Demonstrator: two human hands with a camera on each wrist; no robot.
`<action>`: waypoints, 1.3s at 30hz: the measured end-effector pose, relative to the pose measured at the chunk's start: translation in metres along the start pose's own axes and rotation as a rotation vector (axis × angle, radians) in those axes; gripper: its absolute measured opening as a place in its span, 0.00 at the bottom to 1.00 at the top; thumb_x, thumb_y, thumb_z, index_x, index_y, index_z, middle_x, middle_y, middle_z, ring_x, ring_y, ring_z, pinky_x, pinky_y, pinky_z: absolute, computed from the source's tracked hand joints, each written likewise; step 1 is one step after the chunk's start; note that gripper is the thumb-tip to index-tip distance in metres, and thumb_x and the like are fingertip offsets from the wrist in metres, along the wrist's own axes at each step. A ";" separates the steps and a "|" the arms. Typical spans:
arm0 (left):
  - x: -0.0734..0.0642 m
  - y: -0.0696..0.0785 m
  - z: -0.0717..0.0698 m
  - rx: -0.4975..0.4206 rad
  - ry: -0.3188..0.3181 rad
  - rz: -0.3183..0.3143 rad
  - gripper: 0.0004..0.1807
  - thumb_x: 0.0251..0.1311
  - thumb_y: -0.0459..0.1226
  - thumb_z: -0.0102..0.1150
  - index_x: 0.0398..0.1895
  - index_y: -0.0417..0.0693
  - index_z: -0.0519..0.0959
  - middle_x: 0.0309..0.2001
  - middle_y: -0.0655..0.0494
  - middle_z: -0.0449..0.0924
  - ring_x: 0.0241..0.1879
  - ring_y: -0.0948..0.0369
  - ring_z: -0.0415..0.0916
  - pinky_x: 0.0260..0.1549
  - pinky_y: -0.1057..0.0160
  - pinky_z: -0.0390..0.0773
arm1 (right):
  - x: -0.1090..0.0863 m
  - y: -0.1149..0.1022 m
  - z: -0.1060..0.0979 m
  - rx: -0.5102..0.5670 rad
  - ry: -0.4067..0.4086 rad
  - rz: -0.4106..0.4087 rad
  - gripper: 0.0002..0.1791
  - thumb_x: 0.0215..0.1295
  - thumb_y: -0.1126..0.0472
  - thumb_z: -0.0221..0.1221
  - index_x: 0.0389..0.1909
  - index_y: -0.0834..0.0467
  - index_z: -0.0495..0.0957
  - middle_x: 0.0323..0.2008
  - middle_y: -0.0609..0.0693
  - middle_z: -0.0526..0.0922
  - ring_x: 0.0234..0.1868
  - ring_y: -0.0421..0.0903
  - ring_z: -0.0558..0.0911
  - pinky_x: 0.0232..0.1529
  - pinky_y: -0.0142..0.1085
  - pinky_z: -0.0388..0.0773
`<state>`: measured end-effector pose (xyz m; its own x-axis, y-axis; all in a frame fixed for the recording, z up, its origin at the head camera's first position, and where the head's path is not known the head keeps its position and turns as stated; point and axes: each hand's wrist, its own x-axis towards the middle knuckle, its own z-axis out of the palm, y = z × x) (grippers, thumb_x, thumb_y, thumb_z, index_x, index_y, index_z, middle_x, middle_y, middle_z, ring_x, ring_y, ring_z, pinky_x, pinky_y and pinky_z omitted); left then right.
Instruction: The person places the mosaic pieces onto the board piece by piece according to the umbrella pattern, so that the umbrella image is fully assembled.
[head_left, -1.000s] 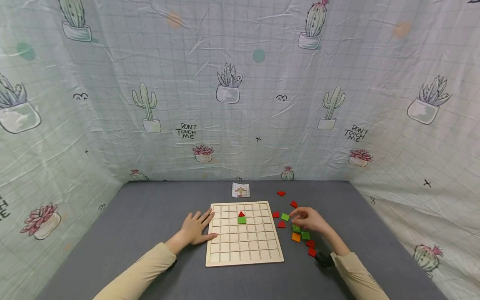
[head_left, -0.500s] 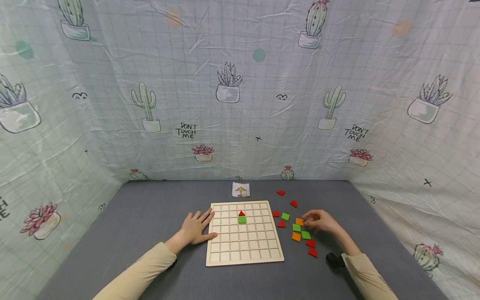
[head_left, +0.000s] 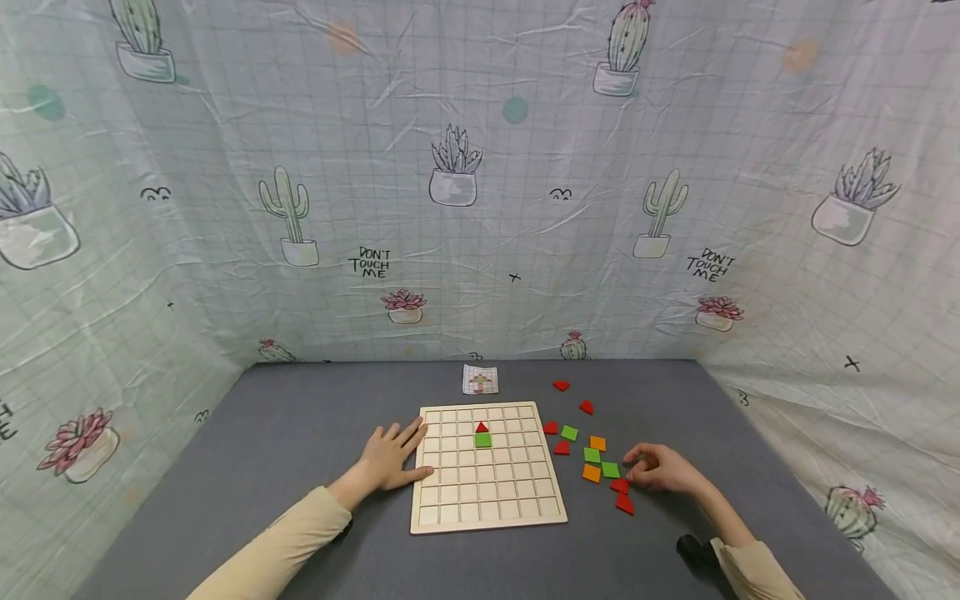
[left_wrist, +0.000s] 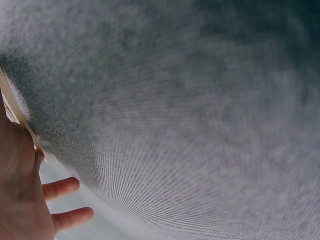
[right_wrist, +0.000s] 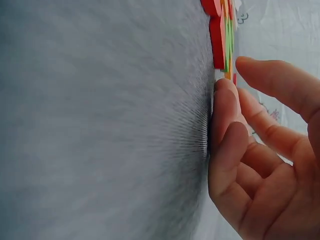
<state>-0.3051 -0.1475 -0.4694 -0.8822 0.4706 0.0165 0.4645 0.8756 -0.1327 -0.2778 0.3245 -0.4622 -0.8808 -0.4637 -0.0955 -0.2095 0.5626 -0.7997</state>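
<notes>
My left hand (head_left: 390, 458) lies with fingers spread at the left edge of a wooden grid board (head_left: 450, 517); thumb and fingertips reach over its rim. On the board sit a red triangle (head_left: 482, 427) and, directly below it, a green square tile (head_left: 483, 440). Just right of the loose tiles is my right hand (head_left: 663, 468), low over the table, fingers loosely bent and nothing between them. Its fingertips are close beside a red tile (head_left: 619, 485). The right wrist view shows the thumb apart from the fingers, with red tiles (right_wrist: 217, 42) beyond the fingertips.
Right of the board lie several loose tiles, among them a green square (head_left: 611, 470), an orange square (head_left: 591, 472) and a red piece (head_left: 625, 503). Behind the board is a small printed pattern card (head_left: 480, 380). A patterned cloth (head_left: 480, 250) encloses the table's back and sides.
My right hand has moved right and nearer to me, off the tiles; an orange square it covered now shows. The lowest red tile has turned slightly. My left hand has stayed put.
</notes>
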 end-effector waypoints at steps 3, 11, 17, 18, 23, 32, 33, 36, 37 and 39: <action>0.000 0.000 0.000 -0.003 0.004 0.003 0.42 0.55 0.64 0.40 0.67 0.49 0.55 0.67 0.53 0.55 0.59 0.46 0.62 0.50 0.45 0.62 | -0.010 -0.002 0.003 0.046 -0.031 0.019 0.17 0.60 0.64 0.55 0.44 0.73 0.67 0.27 0.54 0.79 0.21 0.34 0.71 0.21 0.31 0.69; 0.001 -0.002 0.003 -0.006 0.002 -0.002 0.42 0.55 0.64 0.40 0.68 0.50 0.55 0.68 0.54 0.55 0.59 0.46 0.61 0.50 0.45 0.61 | -0.027 -0.012 0.016 0.121 -0.108 0.004 0.17 0.59 0.65 0.55 0.45 0.72 0.68 0.23 0.55 0.78 0.17 0.33 0.67 0.17 0.28 0.65; 0.000 -0.003 0.003 -0.005 0.008 -0.001 0.42 0.55 0.64 0.40 0.68 0.49 0.55 0.68 0.54 0.55 0.59 0.46 0.61 0.49 0.46 0.62 | -0.026 -0.019 0.026 0.121 -0.137 -0.005 0.20 0.56 0.65 0.59 0.48 0.70 0.70 0.24 0.60 0.79 0.17 0.32 0.68 0.17 0.27 0.65; 0.000 -0.003 0.003 -0.002 0.011 0.000 0.42 0.55 0.64 0.40 0.67 0.49 0.55 0.68 0.54 0.55 0.59 0.46 0.61 0.49 0.46 0.62 | -0.026 -0.020 0.026 0.116 -0.138 0.002 0.21 0.55 0.64 0.59 0.48 0.70 0.70 0.24 0.58 0.79 0.17 0.32 0.68 0.18 0.27 0.65; 0.000 -0.002 0.004 0.009 0.015 0.002 0.42 0.55 0.65 0.40 0.67 0.50 0.55 0.68 0.54 0.55 0.59 0.46 0.62 0.50 0.45 0.62 | -0.024 -0.022 0.029 0.076 -0.119 0.026 0.20 0.54 0.64 0.60 0.46 0.69 0.71 0.23 0.49 0.77 0.16 0.33 0.68 0.18 0.28 0.66; -0.001 -0.001 0.003 0.006 0.010 0.001 0.42 0.55 0.64 0.40 0.67 0.49 0.55 0.68 0.54 0.55 0.59 0.46 0.62 0.50 0.45 0.62 | -0.022 -0.027 0.035 -0.014 -0.097 -0.036 0.16 0.51 0.64 0.62 0.41 0.66 0.75 0.21 0.57 0.78 0.18 0.31 0.70 0.20 0.27 0.67; -0.001 -0.001 0.003 0.004 0.009 0.002 0.42 0.55 0.64 0.40 0.67 0.49 0.55 0.68 0.54 0.55 0.59 0.46 0.62 0.50 0.45 0.62 | -0.022 -0.027 0.036 -0.014 -0.095 -0.030 0.17 0.51 0.64 0.62 0.41 0.66 0.75 0.21 0.57 0.79 0.18 0.31 0.70 0.20 0.27 0.67; 0.000 0.000 0.002 -0.006 0.009 0.007 0.42 0.55 0.64 0.40 0.67 0.49 0.55 0.67 0.53 0.55 0.59 0.46 0.62 0.51 0.44 0.62 | -0.022 -0.026 0.036 -0.013 -0.084 -0.008 0.18 0.50 0.64 0.63 0.42 0.66 0.74 0.21 0.56 0.79 0.18 0.32 0.70 0.20 0.28 0.68; -0.001 0.000 0.001 -0.011 0.009 0.007 0.42 0.55 0.64 0.40 0.67 0.49 0.55 0.67 0.53 0.55 0.59 0.45 0.62 0.50 0.44 0.62 | -0.022 -0.025 0.036 -0.017 -0.081 -0.005 0.18 0.50 0.64 0.63 0.42 0.66 0.74 0.21 0.55 0.79 0.18 0.32 0.71 0.20 0.28 0.68; -0.001 -0.001 0.001 -0.013 0.008 0.005 0.42 0.55 0.64 0.40 0.67 0.49 0.55 0.67 0.53 0.55 0.59 0.45 0.62 0.50 0.44 0.62 | -0.022 -0.024 0.035 -0.032 -0.075 -0.006 0.19 0.49 0.63 0.64 0.42 0.66 0.73 0.21 0.53 0.79 0.18 0.32 0.71 0.20 0.29 0.68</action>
<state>-0.3043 -0.1488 -0.4700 -0.8792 0.4759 0.0239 0.4701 0.8744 -0.1203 -0.2382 0.2973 -0.4612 -0.8453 -0.5167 -0.1360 -0.2292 0.5805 -0.7814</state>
